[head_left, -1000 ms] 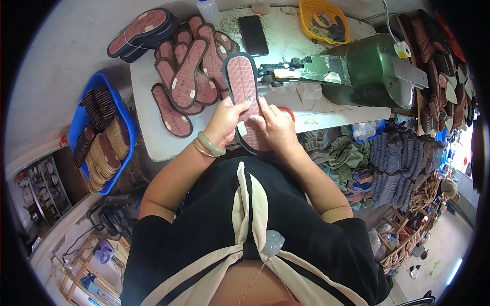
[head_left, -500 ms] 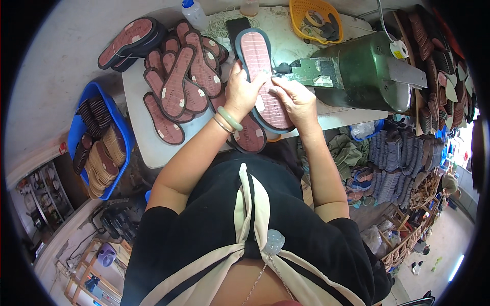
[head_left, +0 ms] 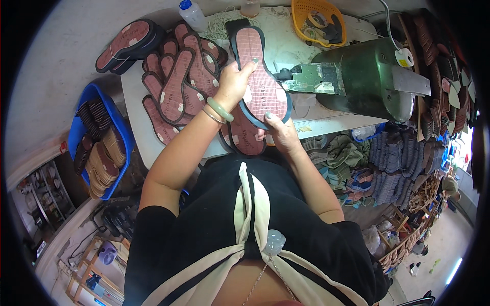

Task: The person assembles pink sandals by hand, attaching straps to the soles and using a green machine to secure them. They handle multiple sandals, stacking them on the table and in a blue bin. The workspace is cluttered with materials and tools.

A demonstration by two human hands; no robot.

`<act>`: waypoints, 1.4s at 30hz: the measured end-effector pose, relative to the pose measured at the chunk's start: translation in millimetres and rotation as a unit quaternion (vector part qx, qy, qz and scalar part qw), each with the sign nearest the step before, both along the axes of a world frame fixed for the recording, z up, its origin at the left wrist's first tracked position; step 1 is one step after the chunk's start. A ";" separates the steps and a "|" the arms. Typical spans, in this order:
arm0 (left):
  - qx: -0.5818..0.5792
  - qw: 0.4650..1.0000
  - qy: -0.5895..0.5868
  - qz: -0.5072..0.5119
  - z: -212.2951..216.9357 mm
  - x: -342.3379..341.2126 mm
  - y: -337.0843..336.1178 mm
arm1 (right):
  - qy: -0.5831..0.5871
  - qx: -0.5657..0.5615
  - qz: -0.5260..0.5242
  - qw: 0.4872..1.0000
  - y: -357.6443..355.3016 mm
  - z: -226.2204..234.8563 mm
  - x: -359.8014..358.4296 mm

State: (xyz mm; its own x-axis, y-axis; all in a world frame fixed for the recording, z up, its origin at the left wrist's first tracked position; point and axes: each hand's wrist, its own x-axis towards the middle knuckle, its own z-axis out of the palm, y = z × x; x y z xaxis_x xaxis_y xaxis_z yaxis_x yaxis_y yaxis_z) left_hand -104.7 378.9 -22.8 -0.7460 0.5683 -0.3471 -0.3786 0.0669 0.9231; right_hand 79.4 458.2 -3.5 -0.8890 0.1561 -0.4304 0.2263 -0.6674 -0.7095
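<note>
1. Left hand closed around the left edge of a shoe sole — fingers curled over the pink top face, one fingertip showing near the narrow waist of the sole.
2. On the left wrist, a pale green bangle and a thin metal bracelet just beside it.
3. Right hand gripping the lower end of the same sole from below, thumb pressed on the pink face near the dark rim.
4. Sole held up above the white table, long and tilted, upper end pointing away from the body, lower end near the table's front edge; pink textured face up, with a dark rim all around.
5. Just under it, a second sole of the same kind, lying at the table edge, partly hidden by the hands.
6. To the left on the table, a loose pile of soles, overlapping, pink faces up.
7. To the right of the held sole, a green machine with a flat metal plate pointing toward the sole, very near to its right edge.
8. At the far side of the table: a plastic bottle with blue cap and a yellow basket.
9. Left of the table, lower down — a blue crate filled with stacked soles.
</note>
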 end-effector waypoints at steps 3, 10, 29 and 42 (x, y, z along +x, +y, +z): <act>-0.264 0.790 0.551 0.047 -2.2 -15.3 2.7 | -0.030 0.041 -0.020 0.999 -5.1 1.1 -5.0; -0.177 0.682 0.460 -0.541 83.7 -68.1 23.8 | -0.058 0.054 -0.056 0.995 -4.9 16.1 -30.6; -0.242 0.880 0.273 -0.303 59.9 -26.7 -23.3 | -0.110 0.189 -0.034 0.975 21.8 17.0 -39.9; -0.211 0.927 0.268 -0.155 39.4 12.8 -32.1 | -0.041 0.210 -0.069 0.974 5.4 15.4 -22.8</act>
State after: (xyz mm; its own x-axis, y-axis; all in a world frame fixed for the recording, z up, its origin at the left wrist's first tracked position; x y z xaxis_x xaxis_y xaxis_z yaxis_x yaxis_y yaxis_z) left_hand -91.9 346.8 16.6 -0.6998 0.6818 -0.2133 0.2251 0.4938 0.8399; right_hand 56.6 463.6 11.9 -0.8125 0.4496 -0.3710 0.2213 -0.3509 -0.9099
